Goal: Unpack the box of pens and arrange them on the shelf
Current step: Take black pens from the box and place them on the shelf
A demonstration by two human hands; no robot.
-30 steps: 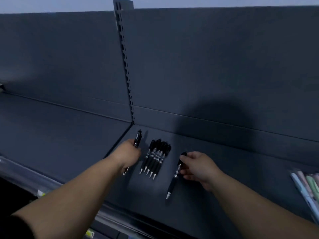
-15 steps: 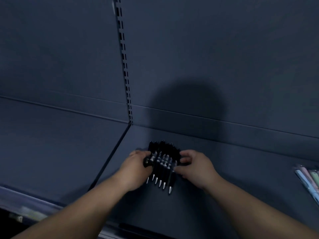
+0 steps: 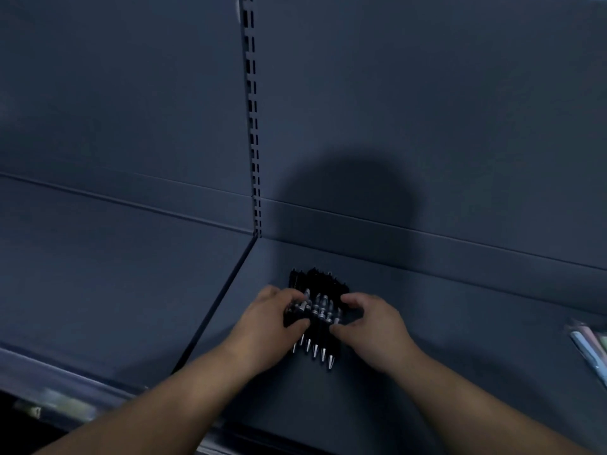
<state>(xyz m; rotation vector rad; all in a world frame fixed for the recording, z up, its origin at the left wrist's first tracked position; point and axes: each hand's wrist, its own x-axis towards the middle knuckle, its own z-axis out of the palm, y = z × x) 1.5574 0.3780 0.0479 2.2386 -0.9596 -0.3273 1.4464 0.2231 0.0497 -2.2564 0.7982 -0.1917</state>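
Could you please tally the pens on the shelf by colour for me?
Black pens: 6 tips showing; more may be hidden.
Pastel pens: 3 showing, cut off by the frame edge.
Total: 9 visible.

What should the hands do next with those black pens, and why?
Probably nudge the black pens on the right back a little. The left hand and right hand hold them from both sides on the shelf, but the silver tips sit in a slanted line, those on the right poking out nearer the person.
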